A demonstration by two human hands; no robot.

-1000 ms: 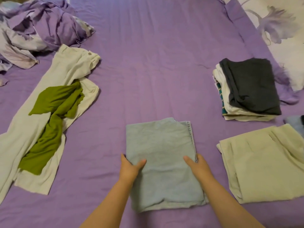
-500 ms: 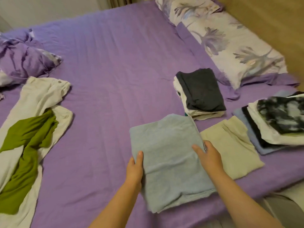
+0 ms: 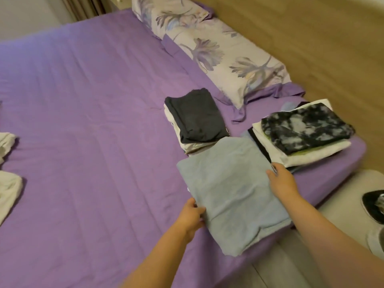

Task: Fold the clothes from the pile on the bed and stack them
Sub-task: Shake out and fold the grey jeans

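Note:
A folded light blue garment (image 3: 230,188) lies near the bed's right edge, its front corner past the edge. My left hand (image 3: 192,215) grips its near left edge, thumb on top. My right hand (image 3: 283,181) holds its right edge, thumb on the cloth and fingers tucked out of sight. Just beyond it stands a stack topped by a dark grey piece (image 3: 195,117). To the right is a second stack topped by a black-and-white tie-dye piece (image 3: 305,127). The beige folded piece seen earlier is hidden under the blue garment.
A purple sheet (image 3: 83,100) covers the bed. Floral pillows (image 3: 218,53) lie along the wooden headboard (image 3: 322,48). Part of a white garment (image 3: 8,183) shows at the left edge. A dark shoe (image 3: 374,204) sits on the floor to the right.
Both hands carried the folded blue garment to the right, over the beige piece beside the stacks. The view swung right, so the pile on the left is mostly out of frame.

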